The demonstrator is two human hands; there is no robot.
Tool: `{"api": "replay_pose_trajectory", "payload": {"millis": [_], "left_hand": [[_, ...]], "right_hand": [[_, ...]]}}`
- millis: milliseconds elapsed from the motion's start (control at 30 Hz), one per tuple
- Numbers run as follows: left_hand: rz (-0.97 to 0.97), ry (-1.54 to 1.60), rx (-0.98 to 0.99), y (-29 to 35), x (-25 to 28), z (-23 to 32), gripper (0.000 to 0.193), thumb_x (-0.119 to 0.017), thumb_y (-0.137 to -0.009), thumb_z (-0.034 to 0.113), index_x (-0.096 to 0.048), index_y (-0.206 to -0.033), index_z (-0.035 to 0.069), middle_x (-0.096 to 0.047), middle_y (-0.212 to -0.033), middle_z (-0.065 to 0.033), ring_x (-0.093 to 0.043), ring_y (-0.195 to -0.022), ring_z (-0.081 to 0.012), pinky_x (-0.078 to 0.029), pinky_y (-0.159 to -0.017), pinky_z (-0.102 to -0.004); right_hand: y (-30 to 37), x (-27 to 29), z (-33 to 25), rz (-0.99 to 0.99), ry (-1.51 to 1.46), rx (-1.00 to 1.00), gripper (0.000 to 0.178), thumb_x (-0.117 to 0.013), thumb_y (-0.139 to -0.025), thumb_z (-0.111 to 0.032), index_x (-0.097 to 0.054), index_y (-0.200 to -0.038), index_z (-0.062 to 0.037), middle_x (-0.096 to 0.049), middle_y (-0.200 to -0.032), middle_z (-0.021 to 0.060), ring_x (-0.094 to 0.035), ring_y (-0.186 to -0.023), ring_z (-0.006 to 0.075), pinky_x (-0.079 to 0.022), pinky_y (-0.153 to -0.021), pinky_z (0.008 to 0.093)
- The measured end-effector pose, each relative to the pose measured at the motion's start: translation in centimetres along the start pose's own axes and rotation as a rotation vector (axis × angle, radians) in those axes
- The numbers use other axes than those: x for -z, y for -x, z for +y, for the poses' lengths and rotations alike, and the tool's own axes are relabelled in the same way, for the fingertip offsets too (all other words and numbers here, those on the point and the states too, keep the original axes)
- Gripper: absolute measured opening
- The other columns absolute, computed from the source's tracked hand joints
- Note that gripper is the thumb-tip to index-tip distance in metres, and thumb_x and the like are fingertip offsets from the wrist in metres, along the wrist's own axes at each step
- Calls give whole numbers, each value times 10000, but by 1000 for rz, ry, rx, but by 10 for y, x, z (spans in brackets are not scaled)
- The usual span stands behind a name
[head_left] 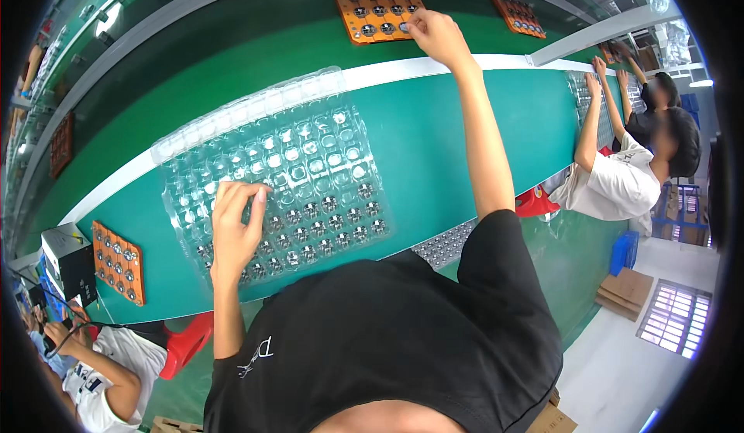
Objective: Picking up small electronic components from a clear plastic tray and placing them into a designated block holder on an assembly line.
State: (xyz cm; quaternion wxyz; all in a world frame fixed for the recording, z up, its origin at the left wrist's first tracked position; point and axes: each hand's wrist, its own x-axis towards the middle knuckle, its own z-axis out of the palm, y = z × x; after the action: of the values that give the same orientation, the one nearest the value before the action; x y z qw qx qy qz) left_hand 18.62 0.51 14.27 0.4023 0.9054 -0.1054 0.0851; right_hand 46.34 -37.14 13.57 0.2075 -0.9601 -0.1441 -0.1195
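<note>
A clear plastic blister tray lies on the green work table; small round metal parts fill its near rows, and the far cells look empty. My left hand rests fingers-down on the tray's near left part, touching the filled cells. My right hand reaches far out to an orange carrier plate on the dark green conveyor belt. Its fingertips pinch at a small round part at the plate's right edge. I cannot tell if the part is lifted off the plate.
A second orange plate rides the belt to the right, another orange plate lies at the table's left end beside a grey box. Two people work further along on the right, one sits at lower left. A red stool stands below.
</note>
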Motion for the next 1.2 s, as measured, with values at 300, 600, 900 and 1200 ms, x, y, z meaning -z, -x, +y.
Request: {"api": "replay_pose_trajectory", "payload": {"millis": [300, 600, 900, 1200], "left_hand": [[-76, 36, -93, -2, -10, 10, 98, -735, -830, 9, -698, -921, 15, -671, -881, -85, -582, -866, -269, -465, -800, -370], [-263, -36, -114, -4, -35, 35, 204, -785, -814, 128, -690, -986, 70, -606, -927, -64, -543, -937, -276, -440, -877, -407], [-352, -284, -161, -13, -48, 51, 94, -696, -878, 145, -655, -908, 66, -550, -920, -72, -517, -912, -281, -421, -828, -406], [-229, 49, -202, -122, -33, 15, 115, -633, -951, 108, -635, -946, -6, -646, -918, -121, -624, -878, -286, -486, -817, -375]], "right_hand": [[99, 36, -109, -385, -561, 184, 146, -692, -922, -143, -720, -957, -4, -697, -854, 80, -641, -740, 175, -504, -674, 304], [168, 40, -149, -659, -386, 145, 161, -765, -801, -110, -735, -948, -52, -665, -820, 86, -651, -721, 267, -519, -660, 377], [171, 33, -138, -737, -537, 59, 114, -723, -853, -109, -754, -940, -42, -705, -824, 91, -680, -736, 251, -543, -688, 364], [179, -29, -51, 72, -915, -399, 149, -674, -970, -88, -702, -1038, 42, -709, -848, 60, -657, -732, 96, -539, -675, 234]]}}
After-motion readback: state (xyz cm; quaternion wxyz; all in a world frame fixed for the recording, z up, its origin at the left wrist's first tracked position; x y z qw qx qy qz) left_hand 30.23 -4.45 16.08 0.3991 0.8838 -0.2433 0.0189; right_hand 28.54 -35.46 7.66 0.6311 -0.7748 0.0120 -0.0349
